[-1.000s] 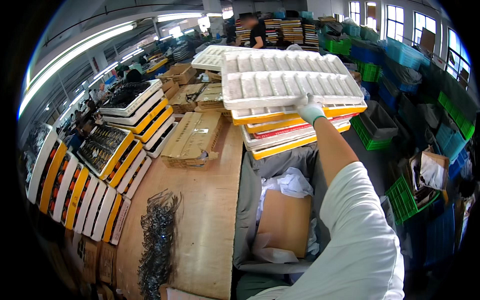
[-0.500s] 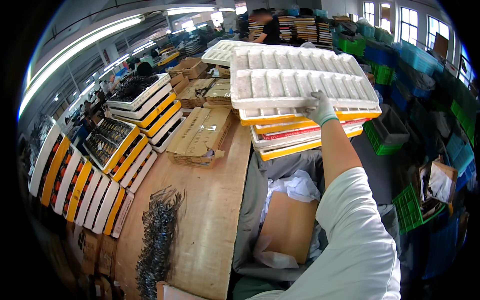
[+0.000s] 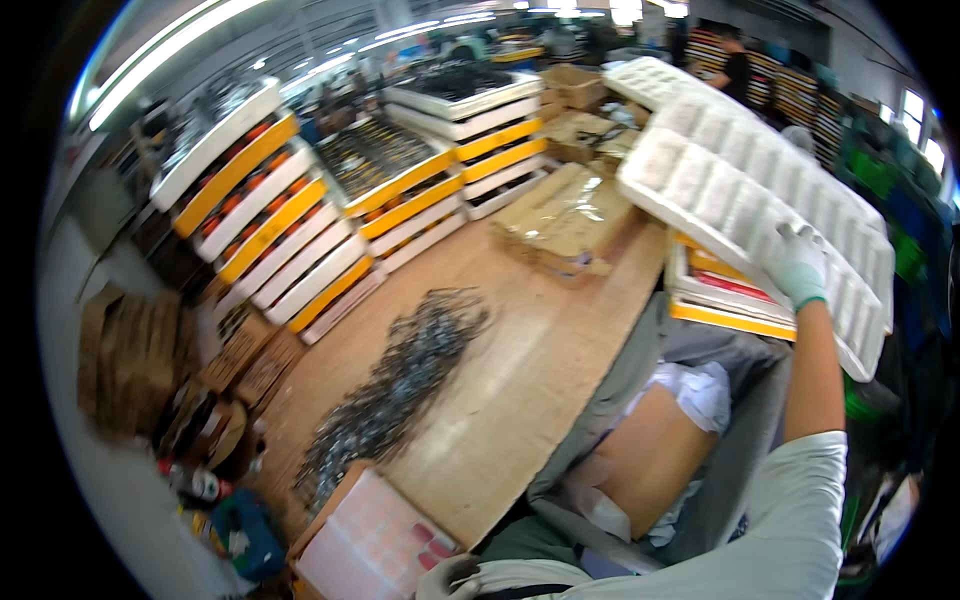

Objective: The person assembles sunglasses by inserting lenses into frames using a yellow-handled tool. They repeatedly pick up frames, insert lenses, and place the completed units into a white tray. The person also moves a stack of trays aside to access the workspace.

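Our left grip (image 3: 450, 578) sits low by the near edge of the surface (image 3: 540, 350), too cut off for us to tell if it is spread or pressed together. Along the surface's left edge rise stacks of filled trays (image 3: 400, 200); mid-surface lies a dark wiry bundle (image 3: 390, 390), with a taped carton (image 3: 565, 215) nearer the far right corner. Past the right edge, over the tray stack (image 3: 725, 290) and the grey-lined bin (image 3: 755, 425), the white tray (image 3: 740, 170) slants downward to the right, its near rim pinched by our right grip (image 3: 798, 268). We'd do well to keep fingers on that rim, not the thin dividers, level the tray, and bring the left grip across if it sags.
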`<action>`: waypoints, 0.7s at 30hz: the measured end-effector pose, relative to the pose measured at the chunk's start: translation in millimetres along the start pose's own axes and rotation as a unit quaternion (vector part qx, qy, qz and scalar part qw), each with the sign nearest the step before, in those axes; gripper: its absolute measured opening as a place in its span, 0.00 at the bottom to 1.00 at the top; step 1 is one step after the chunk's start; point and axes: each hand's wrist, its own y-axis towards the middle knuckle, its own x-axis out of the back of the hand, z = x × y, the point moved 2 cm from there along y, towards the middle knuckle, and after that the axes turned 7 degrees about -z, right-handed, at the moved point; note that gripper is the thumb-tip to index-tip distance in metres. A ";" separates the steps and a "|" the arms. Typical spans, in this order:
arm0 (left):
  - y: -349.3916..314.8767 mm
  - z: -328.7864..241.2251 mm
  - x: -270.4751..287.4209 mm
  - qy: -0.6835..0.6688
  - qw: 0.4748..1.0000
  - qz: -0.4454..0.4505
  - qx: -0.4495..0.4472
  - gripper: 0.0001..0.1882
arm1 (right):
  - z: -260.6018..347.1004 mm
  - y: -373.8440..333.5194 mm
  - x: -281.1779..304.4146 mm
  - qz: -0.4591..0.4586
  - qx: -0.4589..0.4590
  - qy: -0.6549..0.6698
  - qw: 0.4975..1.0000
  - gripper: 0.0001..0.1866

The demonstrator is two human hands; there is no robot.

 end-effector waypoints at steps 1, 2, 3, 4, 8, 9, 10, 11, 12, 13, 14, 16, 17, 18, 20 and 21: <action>0.8 -13.7 2.0 0.046 0.999 0.013 -0.014 0.25 | 2.3 2.2 -1.6 0.040 0.004 0.014 0.999 0.26; 0.0 -7.0 3.0 0.018 1.000 0.015 -0.016 0.26 | 1.3 6.6 -2.5 0.078 0.006 0.021 0.997 0.25; -2.0 -3.8 4.3 0.002 1.000 0.010 -0.016 0.27 | 0.6 10.5 -9.0 0.117 0.026 0.080 0.990 0.24; -4.8 -1.0 6.6 -0.015 1.000 0.009 -0.015 0.27 | -0.7 12.6 -15.8 0.158 0.047 0.134 0.977 0.22; -10.5 6.8 13.9 -0.053 0.998 -0.003 -0.019 0.27 | 22.9 4.6 -15.3 0.180 0.081 0.193 0.961 0.19; -7.8 14.8 16.0 -0.048 0.999 0.016 0.013 0.29 | 20.3 4.4 -26.7 0.132 0.082 0.176 0.972 0.17; -5.6 20.0 20.5 -0.043 0.997 0.037 0.044 0.31 | 15.3 7.1 -36.5 0.138 0.093 0.177 0.970 0.18; -0.8 8.5 25.5 0.027 0.996 0.080 0.002 0.31 | 13.0 -0.8 -42.2 0.106 0.105 0.175 0.973 0.20; -3.6 16.4 24.3 -0.036 0.997 0.064 0.002 0.32 | 20.0 -9.5 -23.4 0.116 0.126 0.158 0.972 0.21; -3.2 23.3 23.6 -0.051 0.997 0.061 0.006 0.33 | 15.0 -14.0 -29.5 0.077 0.132 0.136 0.979 0.20; -5.4 30.0 25.4 -0.064 0.997 0.049 0.013 0.33 | 27.5 -28.7 -16.5 0.065 0.148 0.102 0.982 0.21; -4.5 37.9 28.7 -0.064 0.997 0.040 0.010 0.35 | 55.5 -86.1 17.2 0.001 0.191 0.094 0.977 0.25; -7.5 35.6 29.2 -0.063 0.997 0.031 0.022 0.35 | 70.4 -115.7 31.2 0.094 0.171 0.116 0.974 0.29; -9.2 35.5 30.1 -0.066 0.997 0.024 0.032 0.36 | 79.3 -156.5 39.3 0.103 0.197 0.139 0.965 0.33; -9.0 38.4 30.3 -0.071 0.997 0.023 0.032 0.35 | 107.2 -240.3 72.8 0.152 0.202 0.240 0.937 0.24; -7.7 36.2 30.4 -0.074 0.996 0.025 0.032 0.35 | 114.2 -282.2 76.9 0.202 0.209 0.232 0.928 0.20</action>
